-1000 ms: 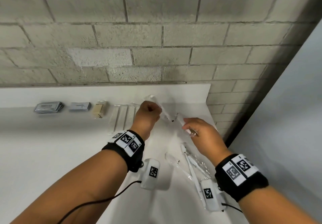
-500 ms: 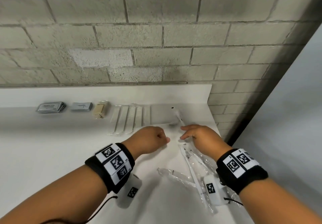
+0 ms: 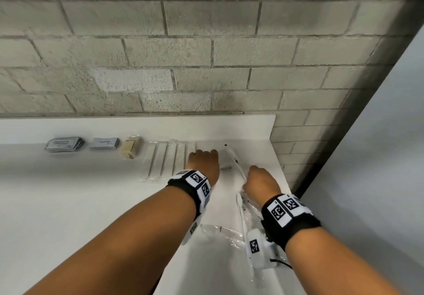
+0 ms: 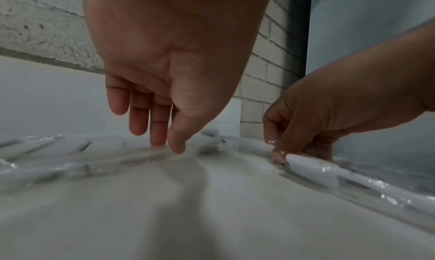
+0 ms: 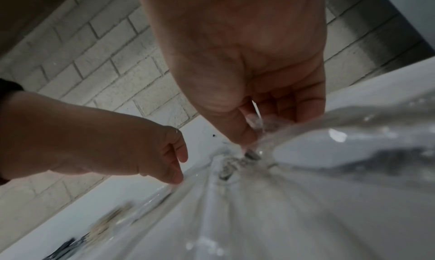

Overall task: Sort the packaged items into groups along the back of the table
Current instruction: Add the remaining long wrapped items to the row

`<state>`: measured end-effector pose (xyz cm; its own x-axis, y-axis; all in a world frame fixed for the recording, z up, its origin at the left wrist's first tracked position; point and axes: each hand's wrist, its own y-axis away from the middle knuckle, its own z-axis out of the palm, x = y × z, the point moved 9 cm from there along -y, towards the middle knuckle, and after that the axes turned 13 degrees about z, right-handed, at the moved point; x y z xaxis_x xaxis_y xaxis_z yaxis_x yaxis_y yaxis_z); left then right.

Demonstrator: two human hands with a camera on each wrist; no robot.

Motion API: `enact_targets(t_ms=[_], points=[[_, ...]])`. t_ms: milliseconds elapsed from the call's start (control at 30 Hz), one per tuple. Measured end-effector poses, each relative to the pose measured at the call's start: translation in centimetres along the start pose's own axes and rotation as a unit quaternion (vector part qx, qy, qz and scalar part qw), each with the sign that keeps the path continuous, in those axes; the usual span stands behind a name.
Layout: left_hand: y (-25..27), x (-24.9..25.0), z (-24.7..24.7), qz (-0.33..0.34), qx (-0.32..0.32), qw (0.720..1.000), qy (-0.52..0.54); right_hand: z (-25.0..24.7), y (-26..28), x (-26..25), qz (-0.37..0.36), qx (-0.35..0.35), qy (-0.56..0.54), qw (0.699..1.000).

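Along the back of the white table (image 3: 68, 203) lies a row of clear-wrapped white sticks (image 3: 166, 159). My left hand (image 3: 203, 160) reaches to the row's right end, and its straight fingers (image 4: 157, 133) touch a clear wrapper there. Just to the right, a wrapped white stick (image 3: 232, 160) lies slanted on the table. My right hand (image 3: 258, 180) pinches its near end between thumb and fingers (image 5: 244, 133). Two more wrapped sticks (image 3: 243, 212) (image 3: 220, 230) lie nearer me, under my right wrist.
At the back left sit a stack of grey packets (image 3: 64, 144), a blue-grey packet (image 3: 104, 143) and a beige wrapped item (image 3: 129, 150). A brick wall (image 3: 206, 65) backs the table. The table's right edge (image 3: 278, 157) is close to my right hand.
Both hands came down from holding wrapped sticks in the air. The left hand's stick has joined the row and that hand reached back to it. The right hand's stick now lies on the table.
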<state>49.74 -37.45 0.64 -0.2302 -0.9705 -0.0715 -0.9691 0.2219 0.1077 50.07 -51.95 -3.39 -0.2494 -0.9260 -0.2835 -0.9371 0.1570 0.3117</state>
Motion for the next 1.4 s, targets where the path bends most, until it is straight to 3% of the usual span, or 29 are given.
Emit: enact_targets(t_ms=[133,333,433,533,600,667,733,867,933,1100,1267,1400], points=[[0.2,0.8,1.2,-0.010,-0.038,0.998,0.046,0.1,-0.4,0.3,0.010,-0.006,-0.022,1.000],[0.6,0.0,1.3,-0.064,-0.040,0.983,0.166,-1.1,0.2,-0.2,-0.004,0.013,-0.082,0.997],[1.1,-0.1,1.0,-0.029,-0.040,0.991,0.120,-1.6,1.5,-1.5,-0.037,-0.027,-0.107,0.993],[2.0,0.9,0.4,0.063,-0.001,0.998,0.029,-4.2,2.1,-1.8,-0.055,0.003,-0.120,0.991],[2.5,1.3,1.0,0.101,-0.013,0.995,-0.004,-6.3,2.3,-2.5,-0.079,0.026,-0.078,0.993],[2.8,1.1,2.4,0.100,-0.067,0.992,0.037,-7.8,1.9,-3.5,-0.095,0.029,-0.032,0.995],[3.0,1.0,3.6,0.099,-0.113,0.987,0.059,-7.4,0.4,-4.2,-0.086,0.002,0.033,0.996],[2.8,0.7,4.1,0.105,-0.114,0.987,0.034,-3.8,-0.7,-4.3,-0.084,-0.074,0.189,0.975],[2.4,0.3,4.0,0.101,-0.103,0.989,0.033,-2.3,-0.4,-4.7,-0.104,-0.100,0.209,0.967],[1.5,-0.9,4.0,0.093,-0.097,0.990,0.041,-0.7,-0.4,-7.3,-0.126,-0.087,0.153,0.976],[1.4,-1.9,4.6,0.093,-0.112,0.988,0.057,-1.7,-1.4,-9.1,-0.151,-0.033,0.091,0.984],[0.9,-2.3,5.1,0.104,-0.129,0.984,0.058,0.0,-1.6,-9.3,-0.167,-0.052,0.197,0.965]])
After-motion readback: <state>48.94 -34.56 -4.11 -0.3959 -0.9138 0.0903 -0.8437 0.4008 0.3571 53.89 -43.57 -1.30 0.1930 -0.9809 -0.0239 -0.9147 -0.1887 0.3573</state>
